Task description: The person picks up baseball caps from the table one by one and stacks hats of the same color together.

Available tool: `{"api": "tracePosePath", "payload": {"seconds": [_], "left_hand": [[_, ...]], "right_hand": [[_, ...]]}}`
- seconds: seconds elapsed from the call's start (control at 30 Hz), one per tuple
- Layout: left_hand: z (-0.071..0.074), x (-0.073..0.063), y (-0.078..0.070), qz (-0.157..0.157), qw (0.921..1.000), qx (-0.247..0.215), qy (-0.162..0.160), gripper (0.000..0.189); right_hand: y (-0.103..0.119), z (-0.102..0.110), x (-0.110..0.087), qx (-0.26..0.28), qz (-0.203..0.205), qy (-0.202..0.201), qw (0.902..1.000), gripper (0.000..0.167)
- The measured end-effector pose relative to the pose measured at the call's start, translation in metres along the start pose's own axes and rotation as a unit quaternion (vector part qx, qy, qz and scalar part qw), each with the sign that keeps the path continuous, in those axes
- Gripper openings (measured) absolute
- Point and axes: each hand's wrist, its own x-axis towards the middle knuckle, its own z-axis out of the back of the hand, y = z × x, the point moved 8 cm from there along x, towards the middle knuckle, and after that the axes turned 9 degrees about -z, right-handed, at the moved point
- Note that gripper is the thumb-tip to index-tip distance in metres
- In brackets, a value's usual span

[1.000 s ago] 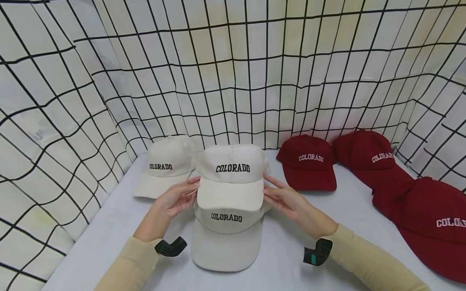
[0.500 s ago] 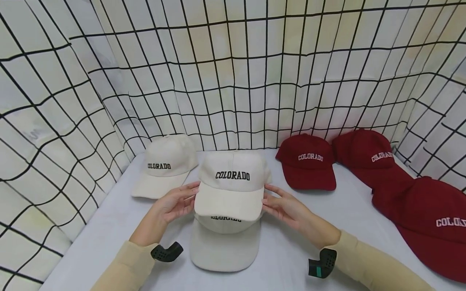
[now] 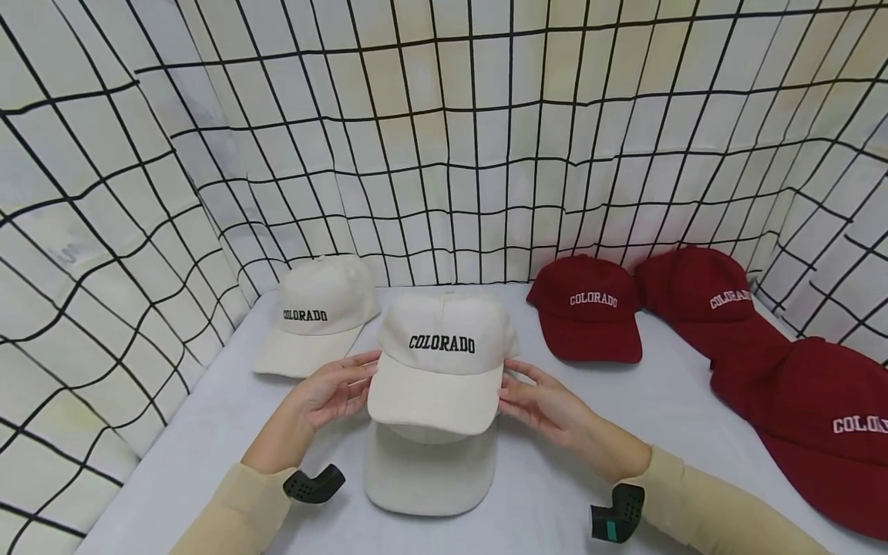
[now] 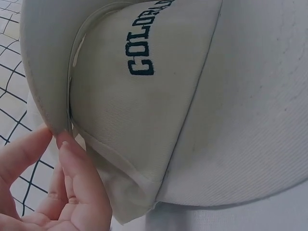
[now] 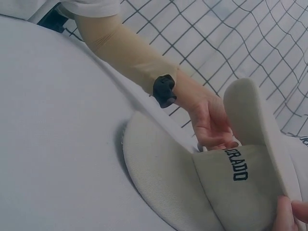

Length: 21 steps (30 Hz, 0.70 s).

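White cap (image 3: pixel 315 312) far left, near left hand (image 3: pixel 333 391); stray knuckle could nudge it. Left thumb and finger pinch brim edge of held cap (image 3: pixel 442 366), centre, over lower cap (image 3: pixel 430 478) (lettering hidden from head view). Uneven release could seat crowns crooked. Right hand (image 3: pixel 548 402) pinches opposite edge; slack grip there could drop one side. Red cap (image 3: pixel 586 312), right, apart, likely safe.

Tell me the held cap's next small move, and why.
Probably lower the upper white cap onto the lower white cap: left hand and right hand pinch the upper brim, and the right wrist view shows the two brims apart.
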Motion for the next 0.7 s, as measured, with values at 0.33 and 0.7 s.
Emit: {"api": "tracePosePath", "payload": {"seconds": [0.33,0.7], "left_hand": [[0.0029,0.0029,-0.0011,-0.002,0.9987,0.052,-0.003,0.019],[0.0042,0.0055,-0.0001,-0.003,0.9966,0.082,0.008,0.023]], "right_hand": [[-0.0039,-0.0004,-0.0054,-0.005,0.011,0.002,0.9999,0.064],[-0.0099,-0.0006,-0.0085,-0.024,0.015,0.011,0.9995,0.066]]}}
